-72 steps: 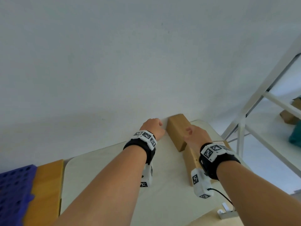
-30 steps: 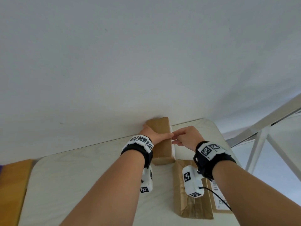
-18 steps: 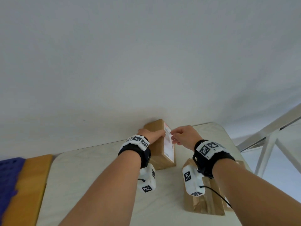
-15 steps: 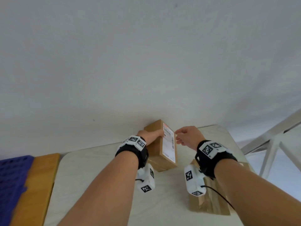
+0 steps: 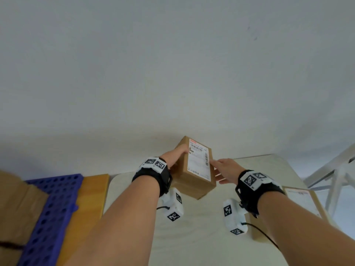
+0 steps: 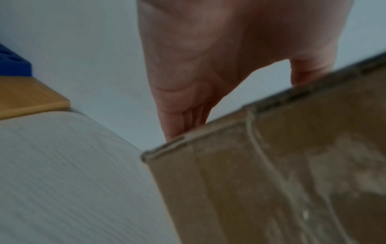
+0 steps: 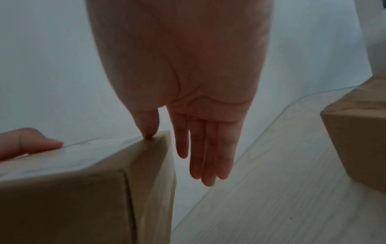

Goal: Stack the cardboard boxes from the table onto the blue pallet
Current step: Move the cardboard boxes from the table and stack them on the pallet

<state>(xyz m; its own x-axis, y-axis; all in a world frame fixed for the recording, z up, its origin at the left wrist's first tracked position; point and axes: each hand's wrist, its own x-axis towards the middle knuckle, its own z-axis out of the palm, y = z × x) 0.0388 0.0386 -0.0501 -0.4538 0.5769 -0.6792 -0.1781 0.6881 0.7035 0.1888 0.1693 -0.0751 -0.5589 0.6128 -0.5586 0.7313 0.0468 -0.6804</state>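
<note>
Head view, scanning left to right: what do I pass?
Cardboard box on the pallet → blue pallet → wooden board → left hand → held labelled box → right hand → flat box on the table → white rack.

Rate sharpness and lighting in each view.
Head view: evenly lit, the labelled cardboard box sharp, edges bowed by the wide lens. Left wrist view: dim, box smeared by blur. Right wrist view: dark, right hand backlit, box soft.
</note>
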